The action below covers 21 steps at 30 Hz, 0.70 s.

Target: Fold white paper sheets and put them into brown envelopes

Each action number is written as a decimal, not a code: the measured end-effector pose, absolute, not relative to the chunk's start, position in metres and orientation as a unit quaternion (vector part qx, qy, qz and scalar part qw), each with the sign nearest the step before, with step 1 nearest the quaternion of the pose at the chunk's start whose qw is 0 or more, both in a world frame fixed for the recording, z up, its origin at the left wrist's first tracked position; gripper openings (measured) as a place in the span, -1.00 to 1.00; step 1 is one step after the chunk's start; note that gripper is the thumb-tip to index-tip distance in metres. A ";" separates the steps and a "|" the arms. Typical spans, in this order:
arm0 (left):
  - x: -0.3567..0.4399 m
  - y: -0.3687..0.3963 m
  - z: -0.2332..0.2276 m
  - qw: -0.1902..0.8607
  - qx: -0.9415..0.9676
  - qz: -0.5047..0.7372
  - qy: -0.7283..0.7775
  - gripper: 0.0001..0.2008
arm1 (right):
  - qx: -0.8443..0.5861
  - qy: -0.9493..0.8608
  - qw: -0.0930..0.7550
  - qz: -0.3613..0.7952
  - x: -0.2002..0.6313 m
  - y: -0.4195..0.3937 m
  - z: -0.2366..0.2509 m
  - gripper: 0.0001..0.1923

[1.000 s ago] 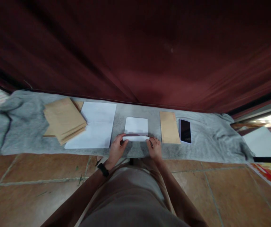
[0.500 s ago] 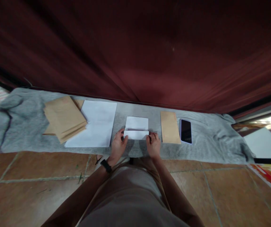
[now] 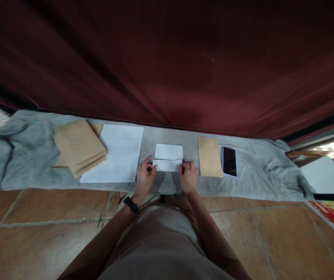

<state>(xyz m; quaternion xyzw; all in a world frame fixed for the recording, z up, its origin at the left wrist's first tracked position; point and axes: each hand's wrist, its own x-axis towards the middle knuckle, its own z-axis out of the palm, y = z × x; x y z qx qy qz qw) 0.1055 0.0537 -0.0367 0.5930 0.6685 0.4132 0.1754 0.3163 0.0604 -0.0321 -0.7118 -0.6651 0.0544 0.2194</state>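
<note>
A small white folded sheet of paper (image 3: 168, 151) lies in front of me on the grey cloth, with its near part turned up as a flap. My left hand (image 3: 145, 173) is at the flap's left end, thumb and fingers closed on its edge. At the right end, my right hand (image 3: 188, 175) grips the flap the same way, its fingers curled. The flap's near edge sits low, close to the cloth. To the right of my right hand lies a single brown paper envelope (image 3: 210, 156).
Left of my hands is a stack of white paper (image 3: 122, 153), partly under several brown envelopes (image 3: 79, 144). A phone (image 3: 229, 161) lies at the right. The grey cloth (image 3: 260, 171) covers a narrow surface against a dark red curtain (image 3: 167, 77).
The paper's near flap has come down flatter, and the dark gap behind it has narrowed to a thin line. Both hands have shifted only slightly and keep their hold.
</note>
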 end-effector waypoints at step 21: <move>0.104 0.060 -0.031 0.207 0.591 0.395 0.672 -0.73 | -0.730 -0.652 0.203 0.045 0.315 0.065 -0.034 -0.80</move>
